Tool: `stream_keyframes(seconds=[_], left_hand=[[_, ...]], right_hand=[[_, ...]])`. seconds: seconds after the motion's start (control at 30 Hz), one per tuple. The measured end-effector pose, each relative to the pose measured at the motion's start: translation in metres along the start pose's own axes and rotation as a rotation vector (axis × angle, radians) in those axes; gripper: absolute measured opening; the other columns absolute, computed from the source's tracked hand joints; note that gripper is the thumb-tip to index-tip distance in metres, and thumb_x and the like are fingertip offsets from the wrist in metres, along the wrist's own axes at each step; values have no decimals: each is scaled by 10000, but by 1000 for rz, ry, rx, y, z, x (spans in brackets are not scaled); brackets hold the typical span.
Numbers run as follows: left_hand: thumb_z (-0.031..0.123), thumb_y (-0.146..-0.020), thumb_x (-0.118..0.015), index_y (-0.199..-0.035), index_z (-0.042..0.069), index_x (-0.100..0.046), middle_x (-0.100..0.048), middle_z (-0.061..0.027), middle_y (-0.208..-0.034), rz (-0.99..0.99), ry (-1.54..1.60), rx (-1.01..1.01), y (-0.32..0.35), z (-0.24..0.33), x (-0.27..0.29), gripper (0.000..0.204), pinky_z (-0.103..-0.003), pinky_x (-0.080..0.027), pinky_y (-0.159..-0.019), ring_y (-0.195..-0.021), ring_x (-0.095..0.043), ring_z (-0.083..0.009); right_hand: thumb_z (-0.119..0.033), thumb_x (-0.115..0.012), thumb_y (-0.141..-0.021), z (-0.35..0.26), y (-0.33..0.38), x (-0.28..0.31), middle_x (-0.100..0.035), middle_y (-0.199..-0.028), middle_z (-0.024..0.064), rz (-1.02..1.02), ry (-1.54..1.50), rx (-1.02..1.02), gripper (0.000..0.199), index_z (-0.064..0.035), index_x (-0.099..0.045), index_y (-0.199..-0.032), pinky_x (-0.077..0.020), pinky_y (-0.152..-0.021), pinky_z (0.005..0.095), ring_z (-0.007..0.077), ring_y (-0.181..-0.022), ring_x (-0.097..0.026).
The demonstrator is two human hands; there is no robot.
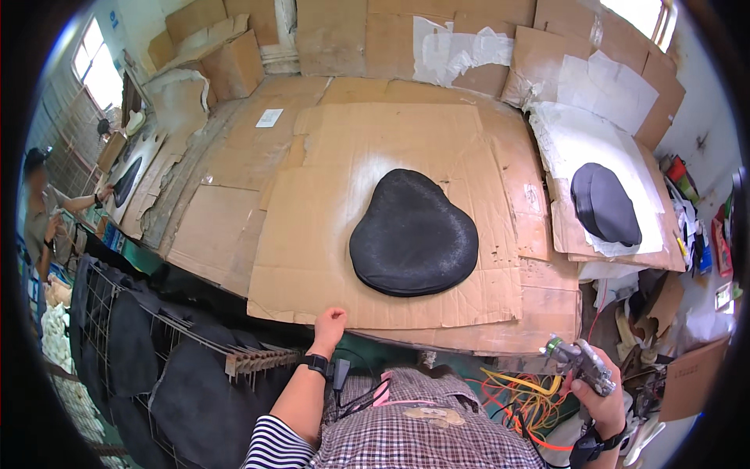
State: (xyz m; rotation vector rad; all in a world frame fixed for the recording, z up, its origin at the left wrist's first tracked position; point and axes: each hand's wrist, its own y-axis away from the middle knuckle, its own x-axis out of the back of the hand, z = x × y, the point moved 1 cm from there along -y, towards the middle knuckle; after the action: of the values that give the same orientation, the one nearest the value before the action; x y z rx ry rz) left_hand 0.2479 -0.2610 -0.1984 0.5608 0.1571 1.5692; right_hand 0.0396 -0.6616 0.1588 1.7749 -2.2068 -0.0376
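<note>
A black, three-lobed padded piece (414,234), like a seat cushion, lies flat on a large cardboard sheet (301,266) in front of me. Pale, dusty-looking patches show on its top and right side. My right hand (603,402) grips a metal spray gun (582,367) with a green ring, held right of the table's front edge and apart from the padded piece. Beside the cardboard's near edge, my left hand (330,323) has its fingers curled closed, and nothing shows in them.
Another black pad (605,205) rests on a white-covered board (547,133) at right. Black pieces (199,395) fill a wire rack (183,320) at lower left. Orange and yellow hoses (500,395) tangle beside my right arm. A person (39,203) stands at far left, touching a black piece (127,182).
</note>
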Motion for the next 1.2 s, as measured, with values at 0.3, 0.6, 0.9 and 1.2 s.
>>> stream_keyframes(seconds=[0.3, 0.6, 0.9, 1.2], left_hand=[[67, -766, -601, -853, -2, -653, -634, -57, -718, 103, -27, -157, -38, 28, -24, 123, -292, -480, -636, -670, -595, -147], [89, -743, -619, -871, 22, -664, -668, -111, -759, 158, -263, -246, -53, 66, -49, 152, -334, -499, -669, -714, -643, -228], [98, -746, -607, -961, 23, -650, -660, -157, -922, 266, -560, -154, -61, 106, -67, 232, -394, -494, -779, -880, -622, -322], [94, -755, -634, -981, 31, -635, -570, -153, -1065, 380, -671, -183, -57, 113, -88, 235, -414, -447, -891, -1030, -529, -349]], right_hand=[[-255, -761, -759, -15, -34, -6, -610, -832, 88, 54, -90, 76, 643, 30, -457, -1249, -500, -675, 291, 155, -721, -603], [-150, -713, -778, -13, -55, 8, -619, -818, 70, 16, -68, 115, 509, 34, -501, -1203, -510, -682, 281, 140, -747, -614], [-100, -705, -736, 4, -39, 39, -632, -787, 56, -180, 113, 75, 438, 41, -555, -1123, -502, -662, 265, 129, -719, -620], [-126, -743, -741, 23, -21, 60, -635, -814, 85, -71, -33, 38, 513, 45, -514, -1168, -504, -665, 294, 157, -710, -618]])
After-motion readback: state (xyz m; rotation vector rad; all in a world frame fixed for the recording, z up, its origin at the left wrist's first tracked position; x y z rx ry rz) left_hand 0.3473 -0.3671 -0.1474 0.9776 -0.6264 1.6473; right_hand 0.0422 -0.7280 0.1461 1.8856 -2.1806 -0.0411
